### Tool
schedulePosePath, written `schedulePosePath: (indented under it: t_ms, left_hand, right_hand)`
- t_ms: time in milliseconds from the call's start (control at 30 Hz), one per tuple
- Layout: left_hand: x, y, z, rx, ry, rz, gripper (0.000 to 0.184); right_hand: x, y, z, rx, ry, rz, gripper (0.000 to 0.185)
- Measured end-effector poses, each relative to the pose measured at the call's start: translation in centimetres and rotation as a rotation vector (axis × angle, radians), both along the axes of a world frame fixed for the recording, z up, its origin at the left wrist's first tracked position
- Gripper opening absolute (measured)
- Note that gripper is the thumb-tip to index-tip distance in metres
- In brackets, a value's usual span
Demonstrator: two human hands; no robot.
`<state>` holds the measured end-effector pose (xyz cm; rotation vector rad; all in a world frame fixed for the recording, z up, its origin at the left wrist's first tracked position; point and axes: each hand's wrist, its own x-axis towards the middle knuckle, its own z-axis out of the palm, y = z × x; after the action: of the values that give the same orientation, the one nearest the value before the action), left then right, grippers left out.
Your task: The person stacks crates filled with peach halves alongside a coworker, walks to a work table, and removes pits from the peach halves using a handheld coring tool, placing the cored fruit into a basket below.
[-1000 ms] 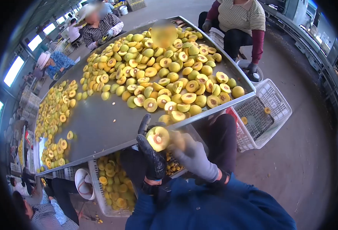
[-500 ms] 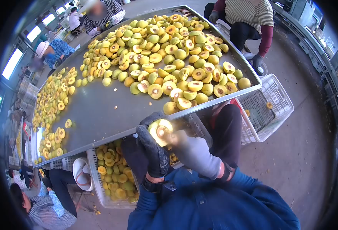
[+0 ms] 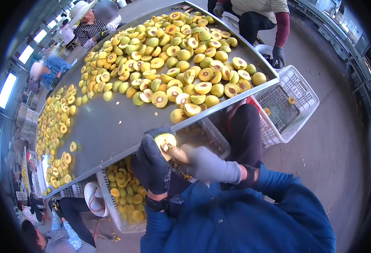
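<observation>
My left hand [image 3: 152, 164], in a dark glove, is closed around a yellow peach half [image 3: 164, 141] with its cut face and brown pit area turned up. My right hand [image 3: 214, 165], in a grey glove and blurred by motion, grips a small pitting tool with a brownish handle [image 3: 179, 155]. The tool's tip meets the middle of the cut face; its exact shape is hidden. Both hands are just off the near edge of a metal table [image 3: 105, 130], above my lap. Many peach halves [image 3: 185, 55] lie heaped on that table.
Below the table edge stands a crate of peach halves [image 3: 128, 198]. A white crate [image 3: 284, 109] with a few pieces is at the right. A co-worker's gloved hand [image 3: 278, 57] is over a bucket near it. Other people sit around the table's left side, near a white bucket [image 3: 95, 200].
The view has shifted slightly, with the table sitting a little further left. Both hands hold the same things, and the tool's brown handle now shows more clearly against the peach half.
</observation>
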<state>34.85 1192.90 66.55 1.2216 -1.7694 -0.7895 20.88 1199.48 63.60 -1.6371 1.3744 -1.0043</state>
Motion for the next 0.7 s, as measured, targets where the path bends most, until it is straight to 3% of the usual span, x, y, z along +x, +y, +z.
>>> schedulePosePath:
  t_ms: [33,133,200,233,267,300,400,433,467,533,567,600,667,700]
  left_hand:
    - [0.5,-0.6,-0.7,-0.009,-0.030,-0.031,0.055]
    - [0.8,-1.9,-1.8,0.080,0.049,-0.156,0.055]
    - [-1.0,-1.4,0.7,0.292,0.321,-0.289,0.055]
    - [-1.9,-1.2,-0.3,0.167,0.433,-0.242,0.055]
    - [-2.1,-0.6,-0.5,0.122,0.387,-0.204,0.054]
    - [-2.1,0.2,-0.7,0.078,0.341,-0.164,0.054]
    - [-1.2,0.1,-0.9,0.062,0.187,-0.188,0.053]
    - [-0.7,-0.3,-0.8,0.078,0.133,-0.223,0.053]
    - [-0.7,-0.8,-0.6,0.084,0.084,-0.260,0.052]
    - [-1.6,-0.4,-0.3,0.091,0.323,-0.208,0.047]
    - [-1.9,-0.4,-0.9,0.120,0.425,-0.174,0.047]
    - [-2.0,-0.4,-1.6,0.154,0.528,-0.140,0.047]
    - [-1.4,-0.4,-2.0,0.195,0.407,-0.140,0.047]
    - [-1.0,-0.6,-1.8,0.188,0.324,-0.147,0.045]
  right_hand:
    - [-1.0,0.1,2.8,0.333,-0.333,0.103,0.027]
    - [-0.8,0.0,-0.4,0.301,-0.523,0.110,0.031]
    - [-0.2,0.0,-0.6,0.232,-0.556,0.007,0.028]
    - [-0.4,0.2,0.8,0.359,-0.644,0.018,0.027]
    - [-0.6,0.6,1.9,0.492,-0.733,0.029,0.026]
    - [-1.3,0.7,2.5,0.713,-0.727,0.116,0.025]
    - [-0.9,0.8,-1.8,0.241,-0.270,0.042,0.025]
    - [-1.3,0.0,-2.7,0.060,0.108,0.048,0.024]
    - [-1.0,0.3,-2.7,0.125,-0.126,0.032,0.024]
    - [0.1,0.8,-1.2,0.245,-0.597,0.000,0.024]
    - [-0.1,0.9,0.2,0.449,-0.627,-0.002,0.024]
    - [-0.2,0.8,-0.2,0.335,-0.508,-0.012,0.024]
    - [-0.2,1.1,-1.5,0.132,-0.275,-0.036,0.024]
    - [-0.7,0.8,-1.6,0.080,0.025,-0.043,0.025]
